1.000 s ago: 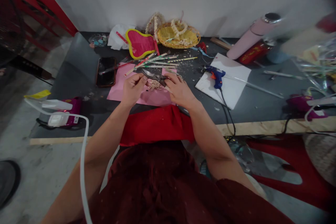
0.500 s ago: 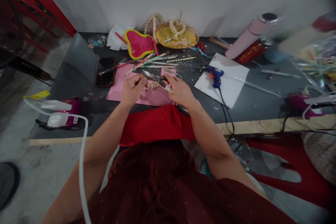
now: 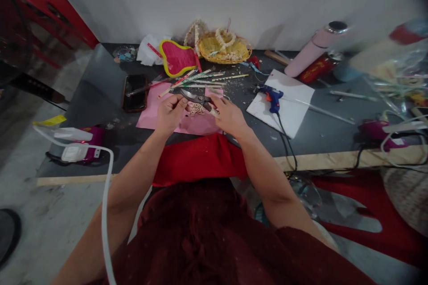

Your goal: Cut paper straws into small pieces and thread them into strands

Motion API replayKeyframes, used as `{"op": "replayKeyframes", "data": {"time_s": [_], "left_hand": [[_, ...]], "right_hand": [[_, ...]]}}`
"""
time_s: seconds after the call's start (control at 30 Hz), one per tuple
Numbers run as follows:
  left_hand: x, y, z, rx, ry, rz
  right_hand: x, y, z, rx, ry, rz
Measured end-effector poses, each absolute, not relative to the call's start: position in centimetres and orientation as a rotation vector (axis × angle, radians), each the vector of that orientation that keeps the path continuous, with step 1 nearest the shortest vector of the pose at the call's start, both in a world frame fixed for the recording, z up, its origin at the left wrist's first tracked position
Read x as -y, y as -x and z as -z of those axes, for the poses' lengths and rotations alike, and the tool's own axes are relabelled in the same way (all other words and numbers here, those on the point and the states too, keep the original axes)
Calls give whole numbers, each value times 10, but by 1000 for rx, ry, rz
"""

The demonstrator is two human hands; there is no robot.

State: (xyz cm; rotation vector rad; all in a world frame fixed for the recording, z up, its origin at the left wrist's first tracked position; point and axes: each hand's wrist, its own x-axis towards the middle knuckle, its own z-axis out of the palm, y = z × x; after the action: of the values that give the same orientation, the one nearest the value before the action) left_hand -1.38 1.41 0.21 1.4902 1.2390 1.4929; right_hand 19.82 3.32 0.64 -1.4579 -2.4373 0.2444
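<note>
My right hand (image 3: 229, 116) is wrapped round the handles of a pair of pruning shears (image 3: 197, 98), whose blades point left. My left hand (image 3: 170, 113) is closed in a pinch beside the blade tips; what sits between its fingertips is too small to make out. Below the shears, a pile of small pale cut pieces (image 3: 196, 108) lies on a pink sheet (image 3: 152, 116). Just beyond my hands, several thin printed sticks (image 3: 197, 81) lie in a loose bundle among pale crumbs.
A phone (image 3: 134, 92) lies to the left. Behind are a yellow-edged pink frame (image 3: 179, 59) and a wicker basket (image 3: 209, 55). At right, a blue glue gun (image 3: 273, 98) rests on a white board (image 3: 297, 118), near a pink flask (image 3: 309, 51) and a red can (image 3: 319, 69).
Hands and shears hold nearly the same pose. The whole view has shifted slightly, with the items at right a little further left in the picture.
</note>
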Motion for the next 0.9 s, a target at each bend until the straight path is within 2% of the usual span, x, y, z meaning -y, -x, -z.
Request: {"op": "replayKeyframes", "data": {"time_s": [0.47,0.9], "left_hand": [[-18,28,-8,-1014,-1316,-1257],[-18,25,-7,-1027,-1290,-1325]], "right_hand": [[-39,-203,0,2527,1339,-264],[-32,-199,-9,2481,1437,-239]]}}
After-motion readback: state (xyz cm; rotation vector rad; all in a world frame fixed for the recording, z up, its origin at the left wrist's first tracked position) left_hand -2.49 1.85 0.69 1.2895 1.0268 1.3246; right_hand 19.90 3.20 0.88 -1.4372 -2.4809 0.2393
